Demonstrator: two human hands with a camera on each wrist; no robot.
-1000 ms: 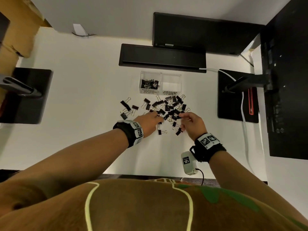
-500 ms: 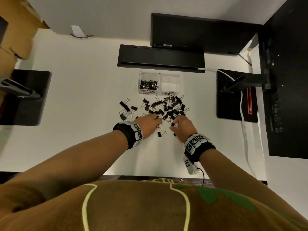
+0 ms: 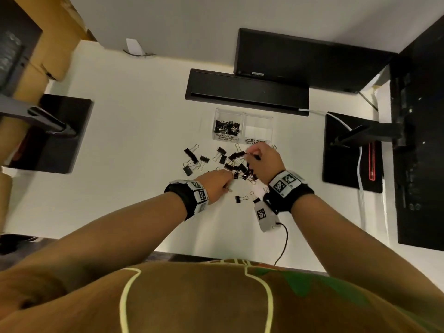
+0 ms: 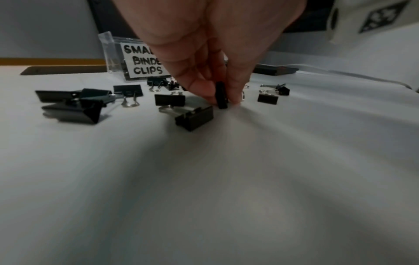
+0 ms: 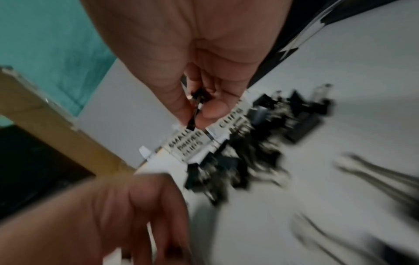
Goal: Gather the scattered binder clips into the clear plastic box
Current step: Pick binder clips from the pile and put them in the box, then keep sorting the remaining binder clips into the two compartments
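Several black binder clips (image 3: 230,164) lie scattered on the white desk in front of a clear plastic box (image 3: 258,127) with two compartments. Its left compartment, labelled small binder clips (image 4: 145,61), holds a heap of clips; the right one looks bare. My left hand (image 3: 219,181) is down at the near edge of the pile and pinches a small black clip (image 4: 221,97) against the desk. My right hand (image 3: 262,157) is raised just in front of the box and pinches a small clip (image 5: 197,107) between thumb and fingers.
A black keyboard (image 3: 247,92) lies behind the box, with a monitor (image 3: 312,58) beyond it. Black monitor bases stand at the left (image 3: 48,133) and right (image 3: 350,152). A white cable (image 3: 360,169) runs along the right side. A small tagged device (image 3: 263,216) hangs below my right wrist.
My right hand lifted off the pile with a clip and moved forward toward the box. My left hand stayed at the near edge of the pile.
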